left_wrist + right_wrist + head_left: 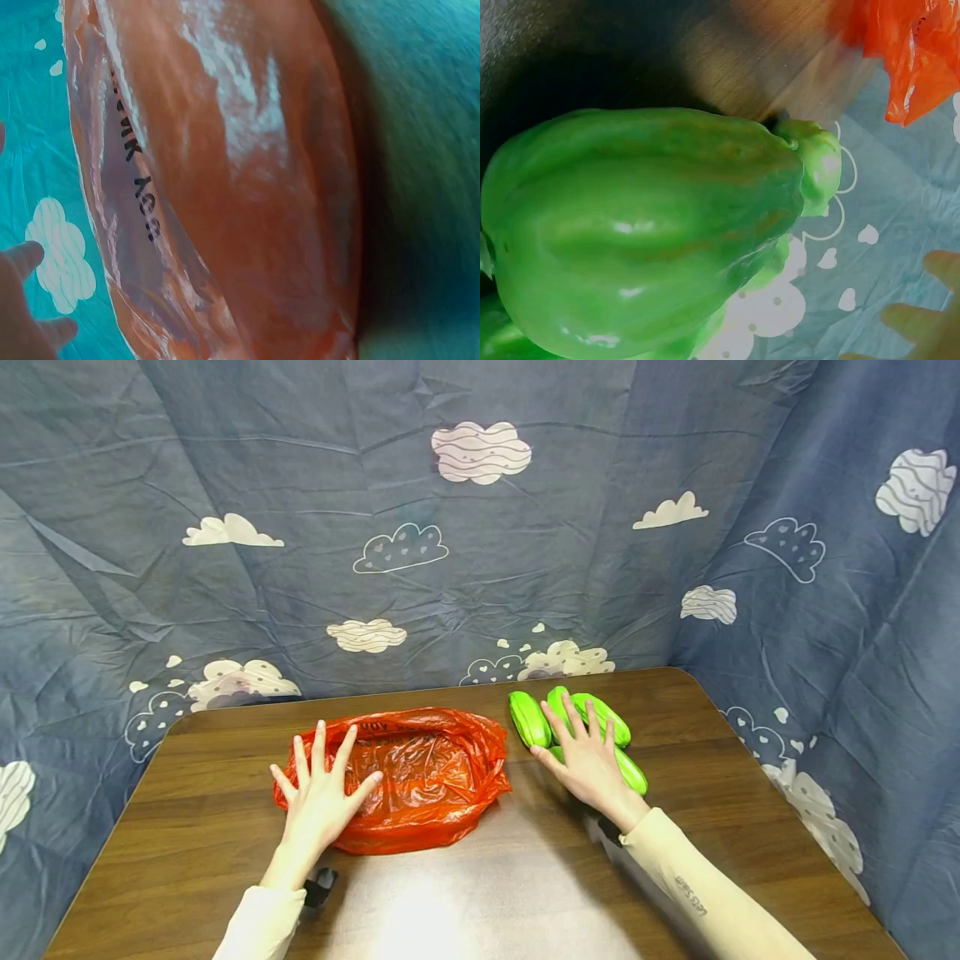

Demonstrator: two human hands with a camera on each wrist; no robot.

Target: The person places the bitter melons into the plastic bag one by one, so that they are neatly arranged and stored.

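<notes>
A red plastic bag (pixel 420 833) lies on the table with its mouth spread wide and black lettering on the far inner wall. My left hand (pixel 318 806) is over the bag's left end, fingers straight and spread, holding nothing. To the right of the bag, several ridged green fruits (pixel 529 722) that look like unripe papayas lie grouped together. Spread above them, my right hand (pixel 592 768) has straight fingers and hides part of the group. One green fruit (pixel 645 232) fills much of the right wrist view, showing faint orange streaks; no finger grips it.
Under everything is a brown wooden table (pixel 720 827) with rounded far corners. A blue curtain (pixel 315 493) with white clouds stands behind it and along both sides. Light glares off the table's near middle.
</notes>
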